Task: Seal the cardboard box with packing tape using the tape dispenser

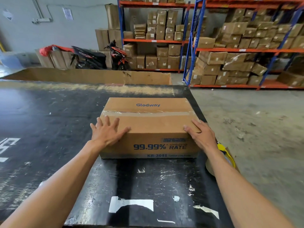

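A closed cardboard box (148, 127) is sitting on a black table (65, 129), near its right edge, with a strip of clear tape (148, 114) running across the top seam from the left end to the right. The left hand (107, 131) is lying flat on the near left corner of the box, fingers spread wide and the thumb stretching along the top front edge. The right hand (201, 134) is covering the near right corner, fingers held close together down the right side and the thumb resting on top. Neither hand is gripping anything. A tape dispenser (226, 155) with a yellow frame and a brown roll is lying just right of the box at the table's edge, partly hidden behind the right forearm. Shelves (246, 50) stacked with cartons are standing in the background.
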